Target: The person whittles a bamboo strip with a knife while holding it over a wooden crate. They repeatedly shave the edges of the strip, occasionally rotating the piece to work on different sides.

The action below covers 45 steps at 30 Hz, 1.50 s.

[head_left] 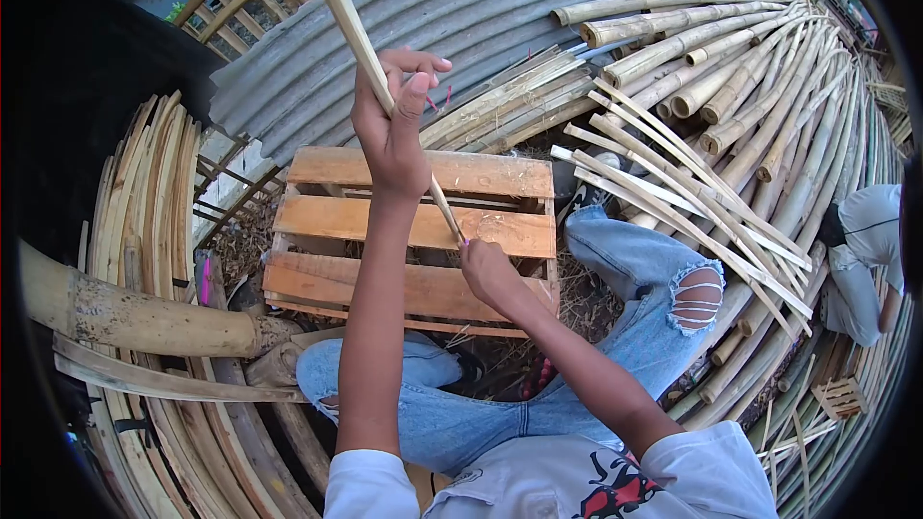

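Observation:
A long bamboo strip (348, 19) runs from the top of the view down past my left hand to my right hand. My left hand (392, 125) is raised above the wooden slatted crate (413, 221), with the strip lying between thumb and palm and the fingers partly apart. Lower down, over the crate's right half, my right hand (488, 274) is closed near the strip's lower end. Something small and pink shows at its fingers; the rest of what it grips is hidden.
Split bamboo strips (144, 192) are stacked at the left, beside a thick bamboo pole (144, 312). Bamboo poles (721, 86) and loose strips lie at the right. Behind the crate stands corrugated sheeting (433, 19). Another person (865, 250) is at the right edge.

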Each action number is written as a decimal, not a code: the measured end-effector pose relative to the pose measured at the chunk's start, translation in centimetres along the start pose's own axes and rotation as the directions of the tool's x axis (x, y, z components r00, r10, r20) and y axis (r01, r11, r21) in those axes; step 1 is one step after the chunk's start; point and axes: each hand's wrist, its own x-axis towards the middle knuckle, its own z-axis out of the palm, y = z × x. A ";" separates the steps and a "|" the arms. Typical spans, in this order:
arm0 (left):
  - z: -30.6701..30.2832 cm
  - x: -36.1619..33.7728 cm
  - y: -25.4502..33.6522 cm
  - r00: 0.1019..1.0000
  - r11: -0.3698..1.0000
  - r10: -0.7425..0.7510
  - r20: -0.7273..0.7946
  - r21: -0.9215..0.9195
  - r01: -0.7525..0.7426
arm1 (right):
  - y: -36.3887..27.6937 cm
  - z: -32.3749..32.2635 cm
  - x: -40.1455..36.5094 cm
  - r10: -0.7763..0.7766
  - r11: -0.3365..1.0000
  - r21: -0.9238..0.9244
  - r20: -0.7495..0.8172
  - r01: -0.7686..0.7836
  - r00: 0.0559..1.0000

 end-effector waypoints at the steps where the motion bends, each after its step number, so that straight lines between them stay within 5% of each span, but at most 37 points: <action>1: -0.1 -0.2 -0.4 0.999 0.999 0.033 0.018 0.011 -0.033 | 1.9 2.1 -1.5 0.007 0.997 -0.079 0.087 0.000 0.996; 3: 0.0 0.9 -0.7 0.995 0.995 0.094 0.041 0.022 -0.095 | 3.0 0.9 -0.5 0.005 0.987 -0.157 0.282 0.041 0.959; 4: 0.1 1.2 -0.6 0.996 0.996 0.086 0.037 0.017 -0.086 | 1.7 -1.2 0.9 -0.004 0.986 -0.158 0.283 0.050 0.959; 6: 0.0 0.3 -0.3 0.999 1.000 0.025 0.046 0.009 -0.025 | -1.5 -4.6 1.9 0.153 0.981 0.096 0.164 -0.170 0.975; 8: -0.2 0.3 -0.4 0.999 1.000 0.018 0.037 -0.014 -0.017 | -1.7 -2.7 0.4 0.068 0.996 0.049 0.049 -0.070 0.996; 12: -0.7 0.6 -0.6 0.996 0.996 0.087 0.026 0.016 -0.087 | 3.0 1.8 -1.6 0.161 0.987 -0.015 0.190 -0.161 0.969; 14: -0.8 0.5 -0.5 0.998 0.998 0.062 0.005 -0.001 -0.062 | 2.4 -0.7 -0.4 0.029 0.997 -0.071 0.291 -0.009 0.956; 19: -1.3 0.6 -0.2 0.999 0.999 0.038 -0.003 -0.003 -0.038 | -2.6 -3.6 1.9 0.329 0.903 0.236 0.159 -0.359 0.931; 22: -1.2 0.4 -0.1 0.999 1.000 0.019 -0.044 -0.018 -0.020 | 0.4 0.5 -0.6 0.336 0.924 0.137 0.154 -0.357 0.929; 23: -1.2 0.8 -0.2 0.999 0.999 0.030 -0.044 -0.018 -0.031 | 0.4 -1.3 0.1 0.171 0.980 0.059 0.241 -0.191 0.955; 28: -1.1 0.4 -0.6 0.999 0.999 0.030 -0.014 -0.037 -0.030 | -0.8 -2.1 0.9 0.276 0.943 0.145 0.170 -0.301 0.946; 30: -0.7 0.2 -0.2 0.999 0.999 0.032 -0.004 -0.039 -0.032 | 2.0 1.8 -1.4 0.147 0.988 -0.099 0.354 -0.119 0.923; 32: -0.6 0.6 -0.2 0.999 0.999 0.042 0.026 -0.029 -0.042 | 2.3 -0.1 0.3 0.040 0.988 -0.157 0.329 0.012 0.943; 34: -0.6 0.1 -0.3 0.999 0.999 0.013 0.034 -0.037 -0.012 | 0.3 -3.8 1.6 0.270 0.935 0.151 0.287 -0.322 0.919; 35: -0.6 0.2 -0.4 0.999 0.999 0.030 0.036 -0.045 -0.028 | -0.6 -4.6 2.2 0.290 0.916 0.205 0.257 -0.345 0.922; 36: -0.6 0.4 -0.4 0.998 0.997 0.057 0.031 -0.051 -0.055 | -0.4 -4.0 2.2 0.289 0.916 0.205 0.259 -0.344 0.922; 38: -0.5 0.1 -0.3 0.999 0.998 0.044 0.013 -0.040 -0.044 | 0.9 -1.7 1.1 0.467 0.849 -0.005 0.473 -0.528 0.747; 39: -0.5 0.1 -0.2 0.999 0.999 0.039 0.018 -0.036 -0.039 | 2.6 -0.6 0.3 0.361 0.914 0.008 0.434 -0.405 0.825; 42: -0.7 0.1 0.0 0.999 1.000 0.021 0.040 -0.004 -0.021 | 3.5 -2.7 1.3 0.384 0.877 0.062 0.505 -0.476 0.773; 45: -0.8 0.4 -0.1 0.998 0.998 0.050 0.030 -0.033 -0.049 | 1.2 -4.9 1.3 0.383 0.845 0.226 0.374 -0.484 0.844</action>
